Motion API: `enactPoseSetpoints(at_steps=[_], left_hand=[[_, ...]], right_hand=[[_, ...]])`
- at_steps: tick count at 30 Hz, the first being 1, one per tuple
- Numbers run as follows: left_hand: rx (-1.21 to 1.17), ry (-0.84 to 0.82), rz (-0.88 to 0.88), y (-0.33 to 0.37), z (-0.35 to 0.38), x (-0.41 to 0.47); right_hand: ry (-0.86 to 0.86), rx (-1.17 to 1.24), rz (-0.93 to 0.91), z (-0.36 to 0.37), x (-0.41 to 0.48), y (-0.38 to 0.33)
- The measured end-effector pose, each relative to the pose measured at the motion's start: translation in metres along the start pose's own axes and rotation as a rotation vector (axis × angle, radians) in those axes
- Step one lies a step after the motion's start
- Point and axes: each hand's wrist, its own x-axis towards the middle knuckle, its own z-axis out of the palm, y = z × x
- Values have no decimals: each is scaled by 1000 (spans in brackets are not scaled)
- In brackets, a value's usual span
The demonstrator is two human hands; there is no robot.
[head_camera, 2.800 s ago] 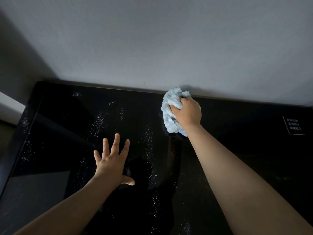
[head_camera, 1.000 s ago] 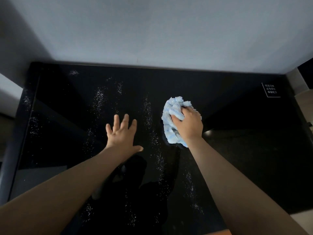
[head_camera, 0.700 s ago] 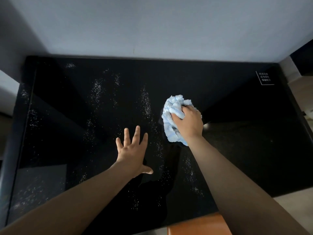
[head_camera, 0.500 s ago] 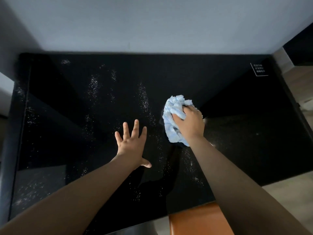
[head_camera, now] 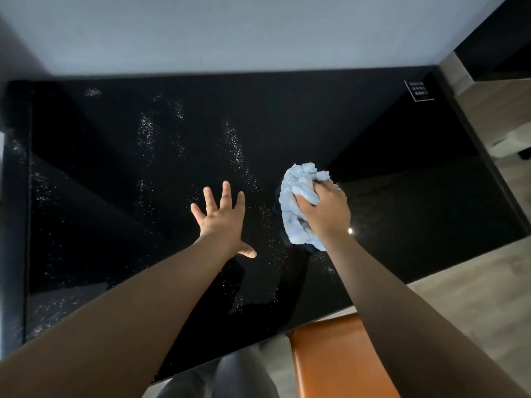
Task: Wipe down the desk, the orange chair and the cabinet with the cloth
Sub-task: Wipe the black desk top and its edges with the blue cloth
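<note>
Nearest the camera, at the bottom edge, the orange chair (head_camera: 339, 360) shows its smooth seat just below the front edge of the desk (head_camera: 402, 196), partly covered by the right forearm; grey trouser legs (head_camera: 230, 377) sit to its left. Both bare forearms reach forward over the glossy black desk top.

The left hand (head_camera: 222, 222) lies spread wide, fingers fanned and thumb stuck out to the side, palm down on or just over the dark surface and holding nothing; whether the palm actually presses the top cannot be told. Just beside it, the right hand (head_camera: 326, 212) is curled tight around a bunched light blue cloth (head_camera: 298, 202), fingers wrapped over the wad, which bulges out ahead of and to the left of the knuckles and touches the desk.

White specks (head_camera: 235, 150) run in streaks across the surface between and beyond the hands, and more lie along the left side. Farther back, a small label with white print (head_camera: 420, 91) sits at the far right corner. The desk's rear edge meets a pale wall (head_camera: 230, 30), and light wood flooring (head_camera: 494, 110) shows to the right
</note>
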Motion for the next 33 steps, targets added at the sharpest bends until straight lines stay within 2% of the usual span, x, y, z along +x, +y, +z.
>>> enactPoseSetpoints(at_steps=[19,24,33], left_hand=[[103,29,38,-1,1,-10],[109,100,91,2,22,-36],[112,33,88,19,62,-88]], right_hand=[[-13,-3,126,-20,-93,34],[-24,-9,135,-23,-109,38],[-40,-12,161,-26,-139,48]])
